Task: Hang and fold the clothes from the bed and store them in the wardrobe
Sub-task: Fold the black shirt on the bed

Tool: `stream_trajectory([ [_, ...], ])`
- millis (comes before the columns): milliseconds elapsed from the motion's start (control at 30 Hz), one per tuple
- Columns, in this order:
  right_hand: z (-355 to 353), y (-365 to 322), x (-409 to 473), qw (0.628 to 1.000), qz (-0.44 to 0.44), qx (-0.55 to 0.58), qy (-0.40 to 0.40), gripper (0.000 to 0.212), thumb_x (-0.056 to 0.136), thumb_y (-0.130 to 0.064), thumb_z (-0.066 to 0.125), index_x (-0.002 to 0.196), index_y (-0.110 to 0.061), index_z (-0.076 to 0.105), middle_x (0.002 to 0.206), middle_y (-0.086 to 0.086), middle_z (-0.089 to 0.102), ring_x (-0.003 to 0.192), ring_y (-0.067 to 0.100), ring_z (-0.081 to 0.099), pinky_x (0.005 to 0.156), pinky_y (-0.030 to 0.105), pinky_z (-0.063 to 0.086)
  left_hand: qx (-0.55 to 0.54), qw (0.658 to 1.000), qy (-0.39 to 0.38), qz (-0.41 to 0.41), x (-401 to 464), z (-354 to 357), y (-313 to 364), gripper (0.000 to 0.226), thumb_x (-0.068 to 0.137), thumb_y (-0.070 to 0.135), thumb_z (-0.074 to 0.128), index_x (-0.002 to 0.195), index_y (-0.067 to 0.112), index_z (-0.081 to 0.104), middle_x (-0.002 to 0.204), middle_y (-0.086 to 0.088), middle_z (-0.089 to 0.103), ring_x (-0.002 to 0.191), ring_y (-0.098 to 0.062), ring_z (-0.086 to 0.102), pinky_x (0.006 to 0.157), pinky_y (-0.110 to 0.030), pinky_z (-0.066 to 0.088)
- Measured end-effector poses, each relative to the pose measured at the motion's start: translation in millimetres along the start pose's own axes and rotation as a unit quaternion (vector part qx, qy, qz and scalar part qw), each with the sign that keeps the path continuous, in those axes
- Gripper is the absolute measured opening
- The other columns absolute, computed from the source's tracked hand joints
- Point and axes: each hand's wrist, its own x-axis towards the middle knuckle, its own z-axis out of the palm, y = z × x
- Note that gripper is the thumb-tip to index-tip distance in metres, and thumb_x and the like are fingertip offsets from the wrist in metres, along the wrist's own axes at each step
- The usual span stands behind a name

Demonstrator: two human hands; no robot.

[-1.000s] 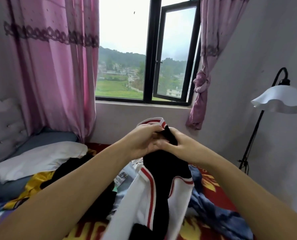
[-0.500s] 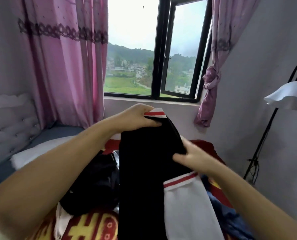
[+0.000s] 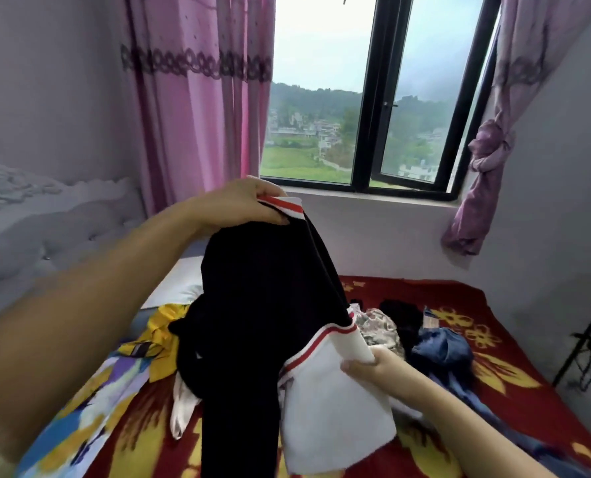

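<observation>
A bed (image 3: 514, 391) with a red and yellow flowered blanket stood under an open window (image 3: 373, 98), both hands holding one garment above it.

The left hand (image 3: 242, 203) was curled around the red-striped white band at the top of a black and white top (image 3: 269, 322), thumb underneath and fingers over it, while the right hand (image 3: 373, 369) pinched the edge of its white sleeve cuff lower down. The top hung between them over the bed, above a heap of other clothes (image 3: 407, 332): dark, blue, yellow and patterned pieces. Pink curtains (image 3: 201, 115) framed the window, a padded headboard (image 3: 28, 229) stood at left, and a white pillow (image 3: 173, 291) lay behind the garment. The left arm reached forward and up; the right arm stayed low, stretched out over the blanket.
</observation>
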Motion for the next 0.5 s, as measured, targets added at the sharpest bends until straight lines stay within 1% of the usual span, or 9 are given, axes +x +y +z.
stream_trajectory([
  [100, -19, -12, 7, 0.999, -0.024, -0.033, 0.010, 0.023, 0.091, -0.032, 0.063, 0.088, -0.009, 0.068, 0.084, 0.007, 0.071, 0.073, 0.022, 0.067, 0.072, 0.035, 0.054, 0.040, 0.998, -0.032, -0.047, -22, -31, -21, 0.013, 0.078, 0.032, 0.074, 0.090, 0.030, 0.072, 0.081, 0.005, 0.072, 0.073, -0.008, 0.068, 0.060, -0.013, 0.049],
  [167, -41, -22, 12, 0.999, -0.041, -0.025, -0.005, 0.022, 0.090, -0.033, 0.065, 0.085, -0.011, 0.068, 0.084, 0.005, 0.071, 0.074, 0.021, 0.067, 0.072, 0.036, 0.054, 0.041, 0.995, -0.040, -0.083, -39, -50, -40, 0.024, 0.071, 0.043, 0.076, 0.089, 0.027, 0.072, 0.077, 0.005, 0.071, 0.069, -0.010, 0.066, 0.058, -0.017, 0.050],
  [267, -59, -39, 29, 0.998, -0.028, -0.017, -0.053, 0.024, 0.082, -0.039, 0.069, 0.087, -0.016, 0.072, 0.089, 0.006, 0.074, 0.079, 0.023, 0.071, 0.068, 0.032, 0.055, -0.014, 0.991, -0.034, -0.132, -64, -69, -72, 0.044, 0.065, 0.053, 0.078, 0.095, 0.021, 0.072, 0.082, -0.002, 0.071, 0.070, -0.014, 0.065, 0.059, -0.021, 0.053],
  [300, -58, -44, 41, 0.997, -0.021, -0.043, -0.057, 0.021, 0.084, -0.036, 0.069, 0.087, -0.016, 0.072, 0.088, 0.005, 0.074, 0.078, 0.021, 0.071, 0.068, 0.033, 0.056, -0.033, 0.988, -0.029, -0.146, -71, -74, -82, 0.044, 0.067, 0.051, 0.079, 0.097, 0.020, 0.072, 0.083, -0.003, 0.071, 0.070, -0.014, 0.065, 0.058, -0.021, 0.053],
  [333, -55, -49, 55, 0.994, -0.019, -0.093, -0.050, 0.017, 0.088, -0.032, 0.068, 0.085, -0.015, 0.070, 0.085, 0.003, 0.073, 0.077, 0.019, 0.069, 0.069, 0.034, 0.056, -0.046, 0.986, -0.022, -0.159, -78, -78, -92, 0.040, 0.070, 0.048, 0.080, 0.097, 0.020, 0.073, 0.083, -0.003, 0.071, 0.069, -0.013, 0.066, 0.057, -0.021, 0.053],
  [367, -47, -56, 72, 0.986, -0.023, -0.159, -0.039, 0.016, 0.091, -0.027, 0.065, 0.080, -0.015, 0.066, 0.080, -0.001, 0.069, 0.076, 0.018, 0.065, 0.070, 0.034, 0.053, -0.045, 0.984, -0.007, -0.174, -84, -82, -104, 0.032, 0.073, 0.042, 0.079, 0.096, 0.021, 0.073, 0.083, -0.002, 0.071, 0.069, -0.013, 0.066, 0.057, -0.020, 0.053],
  [433, -22, -75, 106, 0.963, -0.051, -0.265, -0.008, 0.020, 0.090, -0.015, 0.057, 0.070, -0.021, 0.057, 0.076, -0.008, 0.059, 0.078, 0.016, 0.057, 0.067, 0.026, 0.044, -0.006, 0.977, 0.060, -0.204, -94, -91, -130, 0.012, 0.081, 0.028, 0.074, 0.091, 0.021, 0.074, 0.082, -0.003, 0.071, 0.070, -0.012, 0.065, 0.058, -0.019, 0.052],
  [467, -7, -88, 122, 0.955, -0.071, -0.289, 0.007, 0.023, 0.088, -0.010, 0.054, 0.070, -0.024, 0.054, 0.077, -0.008, 0.058, 0.080, 0.016, 0.055, 0.066, 0.025, 0.039, 0.015, 0.970, 0.108, -0.216, -98, -97, -142, 0.007, 0.084, 0.022, 0.072, 0.090, 0.019, 0.073, 0.082, -0.003, 0.069, 0.072, -0.013, 0.063, 0.059, -0.017, 0.051],
  [500, 6, -100, 137, 0.949, -0.091, -0.300, 0.024, 0.024, 0.087, -0.006, 0.052, 0.071, -0.025, 0.051, 0.080, -0.005, 0.058, 0.082, 0.017, 0.054, 0.067, 0.025, 0.038, 0.032, 0.962, 0.160, -0.220, -100, -102, -153, 0.006, 0.086, 0.019, 0.070, 0.092, 0.019, 0.072, 0.082, -0.003, 0.068, 0.074, -0.014, 0.061, 0.060, -0.016, 0.048],
])
